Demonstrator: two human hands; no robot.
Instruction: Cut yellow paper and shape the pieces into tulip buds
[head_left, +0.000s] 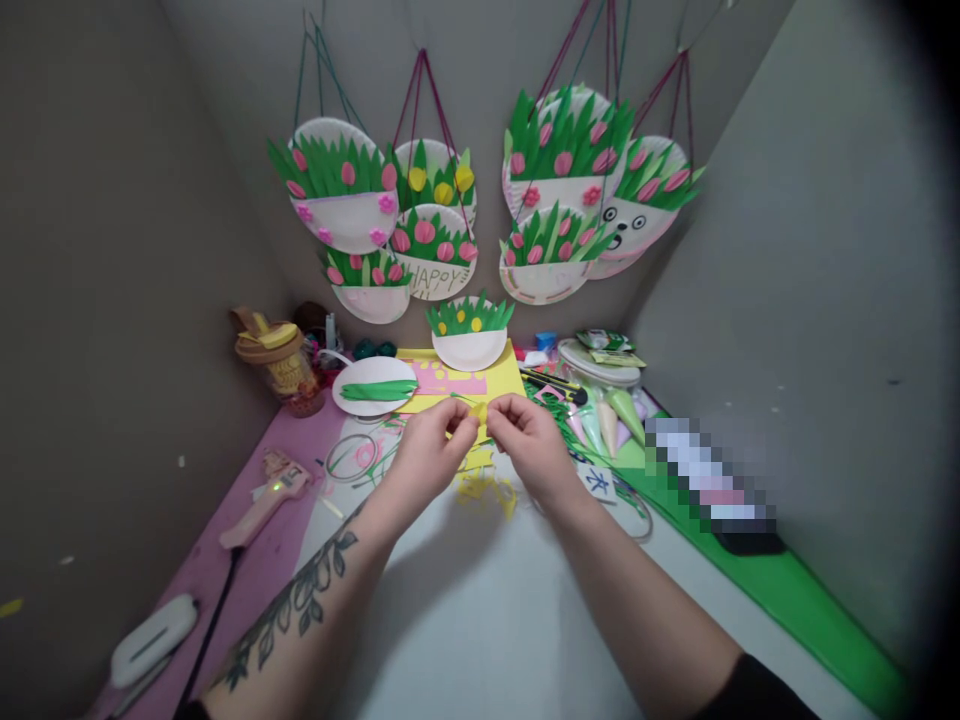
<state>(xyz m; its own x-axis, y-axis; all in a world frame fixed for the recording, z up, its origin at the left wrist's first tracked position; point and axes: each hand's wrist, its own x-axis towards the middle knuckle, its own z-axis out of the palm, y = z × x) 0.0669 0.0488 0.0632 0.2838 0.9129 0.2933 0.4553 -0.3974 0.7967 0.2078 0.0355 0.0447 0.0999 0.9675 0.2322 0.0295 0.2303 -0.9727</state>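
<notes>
My left hand (429,446) and my right hand (529,436) meet above the table, fingertips pinched together on a small yellow paper piece (480,412). Both hands are closed on it. Yellow paper scraps (486,490) lie on the white sheet (480,610) just below my hands. Behind them lies a yellow sheet (501,384) with a pink cut-out. A paper plate with green paper leaves (373,386) sits to the left of that sheet.
A pink glue gun (264,496) with a black cord lies on the left, a white device (154,638) nearer me. A jar (281,362) stands at back left. Paper cones (609,414) and stacked plates (597,362) sit at right. Several decorated paper plates (559,180) hang on the wall.
</notes>
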